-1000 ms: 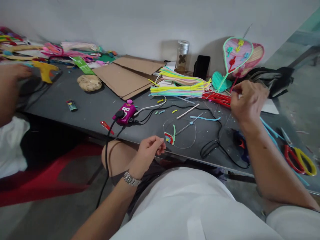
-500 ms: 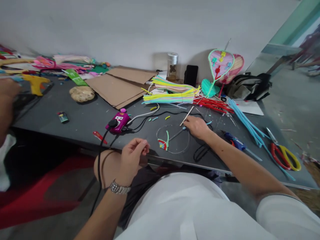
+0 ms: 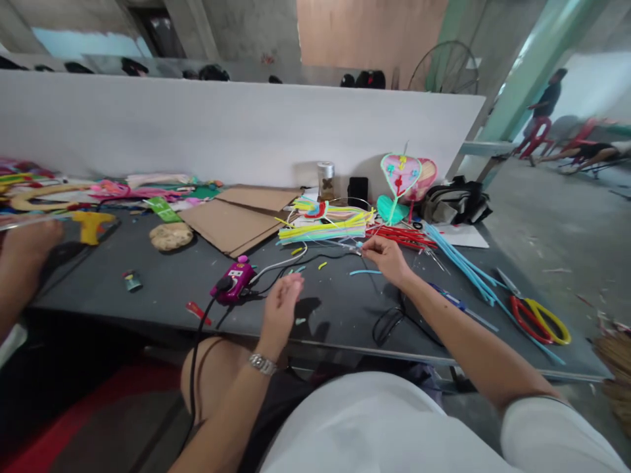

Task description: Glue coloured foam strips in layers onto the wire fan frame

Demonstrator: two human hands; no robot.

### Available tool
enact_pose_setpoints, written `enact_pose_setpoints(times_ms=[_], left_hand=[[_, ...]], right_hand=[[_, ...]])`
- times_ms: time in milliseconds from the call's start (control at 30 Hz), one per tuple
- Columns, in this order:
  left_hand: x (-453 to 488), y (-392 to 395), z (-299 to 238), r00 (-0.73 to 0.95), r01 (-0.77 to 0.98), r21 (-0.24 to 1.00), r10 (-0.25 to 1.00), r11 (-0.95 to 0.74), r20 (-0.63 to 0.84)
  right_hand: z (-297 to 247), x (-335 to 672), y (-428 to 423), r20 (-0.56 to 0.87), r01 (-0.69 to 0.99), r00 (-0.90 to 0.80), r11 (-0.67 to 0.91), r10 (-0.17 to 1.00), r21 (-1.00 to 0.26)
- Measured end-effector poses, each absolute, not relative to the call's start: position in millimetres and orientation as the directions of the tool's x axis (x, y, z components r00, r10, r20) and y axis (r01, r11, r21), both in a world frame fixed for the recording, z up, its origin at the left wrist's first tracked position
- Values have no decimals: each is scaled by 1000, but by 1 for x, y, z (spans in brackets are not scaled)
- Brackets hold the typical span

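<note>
My right hand (image 3: 387, 257) is pinched on the thin stem of a wire ring frame (image 3: 348, 205), which is lifted and tilted up over the pile of yellow and green pipe cleaners (image 3: 325, 230). A small rainbow-coloured piece (image 3: 318, 209) sits on the ring's left side. My left hand (image 3: 283, 303), with a watch on the wrist, hovers above the dark table (image 3: 162, 282) with fingers stretched out and nothing in it. A short blue pipe cleaner (image 3: 365, 272) lies just in front of my right hand.
A purple power strip (image 3: 235, 279) with black cables lies left of my left hand. Cardboard sheets (image 3: 236, 213), red pipe cleaners (image 3: 401, 236), blue pipe cleaners (image 3: 458, 261), scissors (image 3: 535, 316), a decorated fan (image 3: 399, 174), a jar (image 3: 325, 180) and a black bag (image 3: 456, 200) crowd the table. Another person's hand (image 3: 24, 248) rests far left.
My right hand came down onto the wire ring frame, took its stem and lifted it up toward the pipe cleaner pile. My left hand rose from the table edge and opened. The view tilted up.
</note>
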State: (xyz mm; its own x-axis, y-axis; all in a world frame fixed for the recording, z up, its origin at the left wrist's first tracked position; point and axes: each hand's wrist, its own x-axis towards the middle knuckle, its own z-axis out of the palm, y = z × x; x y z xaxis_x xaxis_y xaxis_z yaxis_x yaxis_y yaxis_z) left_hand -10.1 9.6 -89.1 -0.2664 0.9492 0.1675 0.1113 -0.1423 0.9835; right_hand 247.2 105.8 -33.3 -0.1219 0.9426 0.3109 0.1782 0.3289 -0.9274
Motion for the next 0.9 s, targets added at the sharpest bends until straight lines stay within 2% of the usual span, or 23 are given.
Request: enact_pose_setpoints(times_ms=[67, 100, 200, 267, 467, 700, 900], left_hand=[[14, 14, -95, -148, 347, 896, 927, -277, 344], [25, 15, -98, -43, 488, 806, 914, -334, 404], [44, 18, -107, 169, 756, 523, 890, -392, 423], [45, 20, -110, 200, 806, 448, 890, -387, 410], [43, 33, -111, 148, 758, 538, 901, -368, 409], [56, 54, -108, 175, 758, 534, 905, -375, 387], [70, 85, -105, 60, 700, 636, 914, -324, 401]], right_hand=[[-36, 243, 104, 265, 112, -108, 276, 958, -955], [-37, 241, 103, 239, 80, -101, 247, 966, -966], [-40, 239, 98, 158, -8, -88, 158, 984, -987], [-39, 240, 95, 109, -61, -89, 103, 990, -993], [-31, 247, 86, 11, -185, -131, -14, 991, -983], [-14, 249, 79, -27, -274, -184, -78, 983, -959], [-14, 252, 81, -34, -310, -175, -88, 984, -947]])
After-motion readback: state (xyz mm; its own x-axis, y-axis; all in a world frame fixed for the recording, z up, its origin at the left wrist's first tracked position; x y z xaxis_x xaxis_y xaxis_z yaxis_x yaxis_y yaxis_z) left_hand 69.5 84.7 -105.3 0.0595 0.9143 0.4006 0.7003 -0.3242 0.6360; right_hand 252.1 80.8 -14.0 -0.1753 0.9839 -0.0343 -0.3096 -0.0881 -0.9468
